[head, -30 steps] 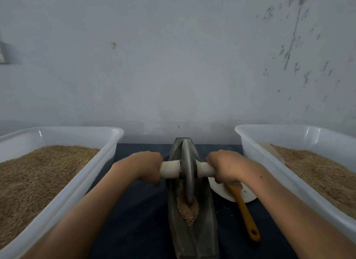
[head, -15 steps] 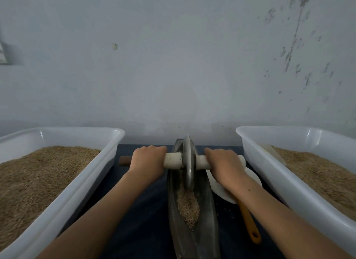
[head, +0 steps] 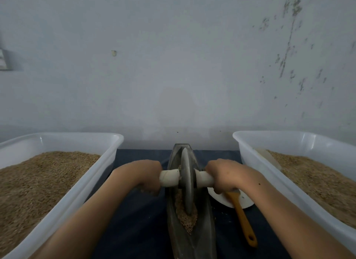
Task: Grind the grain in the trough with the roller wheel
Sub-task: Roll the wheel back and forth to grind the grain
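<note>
A dark boat-shaped trough (head: 204,237) lies lengthwise on the table between my arms. Brown grain (head: 187,221) is heaped in its middle. The grey roller wheel (head: 186,183) stands upright in the trough, its lower edge in the grain. A pale axle handle (head: 169,178) sticks out on both sides of the wheel. My left hand (head: 146,176) grips the left end of the handle. My right hand (head: 224,175) grips the right end.
A white tub (head: 81,183) full of grain stands on the left, and a second white tub (head: 256,162) of grain on the right. A white plate (head: 244,202) with an orange-handled tool (head: 243,218) lies right of the trough. A wall rises close behind.
The wheel rolled away toward the trough's far end, then came back toward me into the grain heap. Both hands kept their grip on the handle.
</note>
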`<state>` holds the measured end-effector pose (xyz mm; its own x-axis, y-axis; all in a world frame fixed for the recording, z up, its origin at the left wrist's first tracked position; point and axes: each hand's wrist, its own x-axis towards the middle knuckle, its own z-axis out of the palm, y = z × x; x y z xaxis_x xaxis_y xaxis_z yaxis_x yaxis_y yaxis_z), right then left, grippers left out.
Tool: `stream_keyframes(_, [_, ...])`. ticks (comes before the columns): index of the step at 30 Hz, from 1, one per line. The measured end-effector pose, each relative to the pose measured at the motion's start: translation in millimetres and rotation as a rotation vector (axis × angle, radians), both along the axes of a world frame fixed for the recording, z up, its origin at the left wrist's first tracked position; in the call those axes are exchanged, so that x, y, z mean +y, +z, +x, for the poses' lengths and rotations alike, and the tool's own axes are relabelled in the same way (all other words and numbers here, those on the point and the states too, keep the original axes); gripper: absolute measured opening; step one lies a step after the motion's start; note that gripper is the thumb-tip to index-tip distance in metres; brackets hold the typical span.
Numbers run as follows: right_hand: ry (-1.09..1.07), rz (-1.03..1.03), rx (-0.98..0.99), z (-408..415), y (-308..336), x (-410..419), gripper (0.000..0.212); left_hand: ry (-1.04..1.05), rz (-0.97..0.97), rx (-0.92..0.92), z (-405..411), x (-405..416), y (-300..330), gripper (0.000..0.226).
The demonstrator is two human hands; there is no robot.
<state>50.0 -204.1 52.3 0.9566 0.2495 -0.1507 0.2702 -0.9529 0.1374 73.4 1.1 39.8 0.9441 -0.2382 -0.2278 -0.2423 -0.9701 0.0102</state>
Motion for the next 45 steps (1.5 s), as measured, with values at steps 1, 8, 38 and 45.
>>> stream_keyframes(1, [-0.005,0.006,-0.033,2,-2,0,0.028,0.010,0.032,-0.077,1,-1,-1,0.042])
stream_keyframes(8, [-0.039,0.098,-0.367,19,-25,3,0.022,0.021,0.025,-0.645,4,-8,-17,0.023])
stream_keyframes(38, [-0.006,0.017,-0.140,10,-8,1,0.031,-0.009,0.071,-0.279,5,-2,-5,0.039])
stream_keyframes(45, [-0.034,0.032,0.024,1,0,0,0.033,0.005,0.066,-0.131,4,-3,-2,0.042])
